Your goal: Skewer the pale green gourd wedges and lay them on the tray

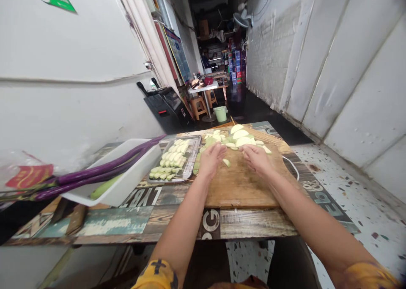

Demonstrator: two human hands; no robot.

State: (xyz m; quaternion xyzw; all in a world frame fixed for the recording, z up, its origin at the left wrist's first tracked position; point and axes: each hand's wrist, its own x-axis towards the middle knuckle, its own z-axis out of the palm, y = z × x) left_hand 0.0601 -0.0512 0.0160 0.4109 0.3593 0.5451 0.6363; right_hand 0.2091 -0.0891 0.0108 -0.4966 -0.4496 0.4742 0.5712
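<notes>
Pale green squash slices (240,134) lie heaped at the far side of a wooden cutting board (241,187). My left hand (213,158) is at the left of the heap, its fingers loosely stretched and bent inward. Close to the right side of the heap, my right hand (256,158) has its fingers drawn together; whether a slice or a stick is in them is hidden. Between the hands, a small slice (226,163) rests alone on the board. Left of the board, a metal tray (197,147) carries rows of skewered slices (173,158).
A white plastic bin (127,189) at the left holds a green squash (106,187), with long purple eggplants (104,170) across it. Behind the table are a black speaker (168,107), a green bucket (220,114) and a small table (203,88) with stools. A wall runs along the right.
</notes>
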